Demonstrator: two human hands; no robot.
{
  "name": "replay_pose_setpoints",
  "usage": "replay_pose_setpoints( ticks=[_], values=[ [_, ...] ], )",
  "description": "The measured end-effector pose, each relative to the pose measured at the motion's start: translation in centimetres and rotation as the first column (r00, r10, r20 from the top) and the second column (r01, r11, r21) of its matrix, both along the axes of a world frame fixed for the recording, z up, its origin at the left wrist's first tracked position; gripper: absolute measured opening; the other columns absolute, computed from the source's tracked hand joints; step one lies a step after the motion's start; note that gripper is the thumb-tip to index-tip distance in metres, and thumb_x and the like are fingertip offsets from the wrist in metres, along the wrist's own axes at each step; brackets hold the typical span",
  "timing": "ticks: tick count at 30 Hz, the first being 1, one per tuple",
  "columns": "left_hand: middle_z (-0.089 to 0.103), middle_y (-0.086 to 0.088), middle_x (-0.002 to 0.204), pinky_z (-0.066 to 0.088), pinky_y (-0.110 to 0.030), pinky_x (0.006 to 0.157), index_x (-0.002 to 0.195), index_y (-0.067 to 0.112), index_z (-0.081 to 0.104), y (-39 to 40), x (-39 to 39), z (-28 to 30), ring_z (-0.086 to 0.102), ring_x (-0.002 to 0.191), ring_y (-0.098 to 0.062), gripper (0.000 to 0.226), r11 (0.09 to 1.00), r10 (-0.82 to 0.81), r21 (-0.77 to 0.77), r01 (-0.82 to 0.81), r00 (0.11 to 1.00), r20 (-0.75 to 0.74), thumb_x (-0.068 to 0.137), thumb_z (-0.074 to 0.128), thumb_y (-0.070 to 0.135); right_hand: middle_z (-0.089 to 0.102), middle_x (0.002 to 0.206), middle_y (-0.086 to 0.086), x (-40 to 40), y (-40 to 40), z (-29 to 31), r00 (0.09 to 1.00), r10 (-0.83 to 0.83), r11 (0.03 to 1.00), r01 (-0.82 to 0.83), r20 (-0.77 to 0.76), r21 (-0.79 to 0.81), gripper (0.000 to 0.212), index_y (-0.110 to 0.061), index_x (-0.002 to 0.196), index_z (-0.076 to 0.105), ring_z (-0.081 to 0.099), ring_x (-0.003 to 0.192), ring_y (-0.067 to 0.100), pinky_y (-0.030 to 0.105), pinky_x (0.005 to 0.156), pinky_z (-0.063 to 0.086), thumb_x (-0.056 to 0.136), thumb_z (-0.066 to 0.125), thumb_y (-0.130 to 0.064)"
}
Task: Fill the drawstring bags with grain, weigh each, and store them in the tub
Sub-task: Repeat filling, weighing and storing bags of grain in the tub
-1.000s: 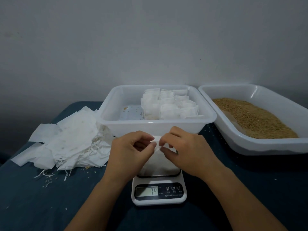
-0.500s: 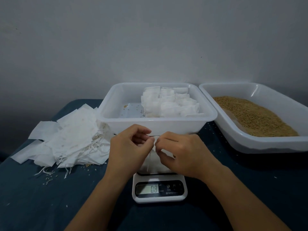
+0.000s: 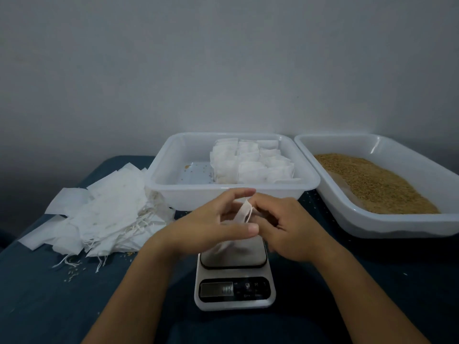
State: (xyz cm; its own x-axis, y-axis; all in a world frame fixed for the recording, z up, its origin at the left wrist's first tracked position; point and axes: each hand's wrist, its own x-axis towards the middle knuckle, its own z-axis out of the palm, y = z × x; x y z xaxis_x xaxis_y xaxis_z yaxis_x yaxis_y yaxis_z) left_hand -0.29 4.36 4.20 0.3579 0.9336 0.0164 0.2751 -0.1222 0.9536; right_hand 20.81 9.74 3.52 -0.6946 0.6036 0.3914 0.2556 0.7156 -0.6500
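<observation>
Fingers of both my left hand (image 3: pixel 211 224) and right hand (image 3: pixel 285 227) pinch the filled drawstring bag (image 3: pixel 242 214) above the scale (image 3: pixel 234 276); I pull the cord snug, seemingly without spilling grain.

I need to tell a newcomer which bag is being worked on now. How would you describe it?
Find the kitchen scale in front of the middle tub. The bag sits on its platform, between the left hand and right hand. Unlike the flat empty bags on the left, it has a gathered neck with hanging strings.
</observation>
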Motion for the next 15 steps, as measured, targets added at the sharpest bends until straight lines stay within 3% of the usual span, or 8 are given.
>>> replay_pose_setpoints(
  ticks=[2, 6, 10, 13, 15],
  values=[
    [0.069, 0.008, 0.130, 0.054, -0.039, 0.106, 0.138, 0.038, 0.058, 0.7, 0.7, 1.1, 0.065, 0.123, -0.013, 0.056, 0.993, -0.110, -0.058, 0.108, 0.993, -0.034, 0.085, 0.075, 0.043, 0.068, 0.072, 0.000, 0.5, 0.0, 0.9, 1.000, 0.005, 1.000, -0.005, -0.013, -0.018, 0.019, -0.028, 0.107, 0.070, 0.060, 0.054, 0.020, 0.041, 0.053, 0.053, 0.096, 0.060, -0.017],
    [0.068, 0.011, 0.104, 0.057, -0.042, 0.097, 0.116, 0.041, 0.069, 1.4, 1.7, 0.9, 0.065, 0.102, -0.015, 0.032, 0.960, -0.194, -0.187, 0.210, 0.976, 0.101, 0.088, 0.074, 0.027, 0.069, 0.074, 0.001, 1.5, 0.3, 2.1, 1.000, 0.005, 1.000, -0.005, 0.026, 0.008, 0.033, -0.029, 0.110, 0.075, 0.060, 0.061, 0.026, 0.048, 0.059, 0.051, 0.088, 0.058, -0.011],
    [0.068, 0.013, 0.100, 0.051, -0.028, 0.089, 0.104, 0.036, 0.071, 1.4, 2.3, -0.2, 0.063, 0.099, -0.006, 0.025, 0.976, -0.200, -0.080, 0.203, 0.979, 0.040, 0.088, 0.069, 0.017, 0.057, 0.067, -0.008, 2.2, 0.3, 2.5, 0.979, 0.051, 0.992, -0.072, 0.195, 0.103, 0.013, -0.032, 0.087, 0.068, 0.052, 0.060, 0.020, 0.036, 0.057, 0.046, 0.096, 0.062, -0.027],
    [0.066, 0.012, 0.096, 0.049, -0.026, 0.085, 0.095, 0.037, 0.070, 1.1, 2.4, -0.4, 0.061, 0.095, -0.005, 0.022, 0.979, -0.195, -0.058, 0.196, 0.981, 0.018, 0.086, 0.068, 0.017, 0.056, 0.067, -0.011, 2.1, -0.1, 3.2, 0.972, 0.051, 0.986, -0.085, 0.228, 0.143, 0.024, -0.036, 0.077, 0.062, 0.052, 0.060, 0.017, 0.028, 0.055, 0.041, 0.100, 0.061, -0.041],
    [0.067, 0.006, 0.100, 0.051, -0.027, 0.087, 0.103, 0.027, 0.071, 1.1, 2.4, -0.7, 0.062, 0.097, -0.007, 0.021, 0.984, -0.169, -0.042, 0.171, 0.984, 0.054, 0.087, 0.069, 0.012, 0.058, 0.068, -0.016, 2.2, -0.4, 3.8, 0.977, 0.054, 0.986, -0.085, 0.205, 0.145, 0.022, -0.048, 0.079, 0.061, 0.053, 0.060, 0.015, 0.021, 0.056, 0.039, 0.100, 0.063, -0.043]
  ],
)
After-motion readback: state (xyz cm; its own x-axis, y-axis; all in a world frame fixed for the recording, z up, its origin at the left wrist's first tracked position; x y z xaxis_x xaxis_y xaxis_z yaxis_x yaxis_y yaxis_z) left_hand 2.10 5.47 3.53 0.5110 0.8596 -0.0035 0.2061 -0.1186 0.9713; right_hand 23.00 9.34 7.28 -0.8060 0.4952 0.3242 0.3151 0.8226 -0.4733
